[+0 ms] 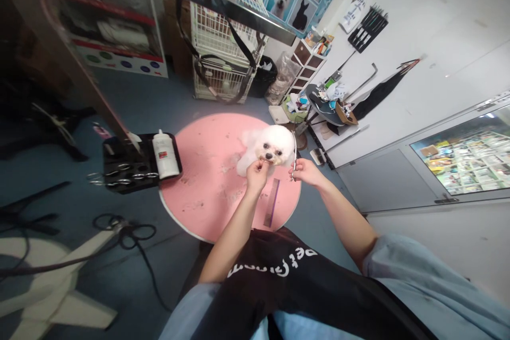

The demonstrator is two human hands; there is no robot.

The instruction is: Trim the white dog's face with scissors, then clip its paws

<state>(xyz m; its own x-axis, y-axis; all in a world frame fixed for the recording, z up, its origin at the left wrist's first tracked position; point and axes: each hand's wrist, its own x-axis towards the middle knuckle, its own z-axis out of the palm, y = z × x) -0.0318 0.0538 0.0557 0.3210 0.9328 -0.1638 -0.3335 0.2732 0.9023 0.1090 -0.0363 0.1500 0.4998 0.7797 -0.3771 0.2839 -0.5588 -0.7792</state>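
Observation:
A fluffy white dog (252, 143) is on the round pink table (199, 154), its face turned toward me. Under its chin, my left hand (258, 171) is closed, the fingers pinched at the muzzle. My right hand (306, 172) grips a pair of scissors (295, 155) by the handles. The blades point upward along the side of the dog's head where the fur is rounded. A comb (273, 203) with a purple edge lies on the table between my forearms. Tufts of cut fur are scattered over the pink top.
At the table's left edge a black tool tray (131, 186) carries several scissors and a white bottle (166, 155). A metal grooming arm (255, 18) with hanging black straps (239, 42) crosses overhead. Cables (139, 236) lie on the floor at left. Wire cages (223, 37) stand behind.

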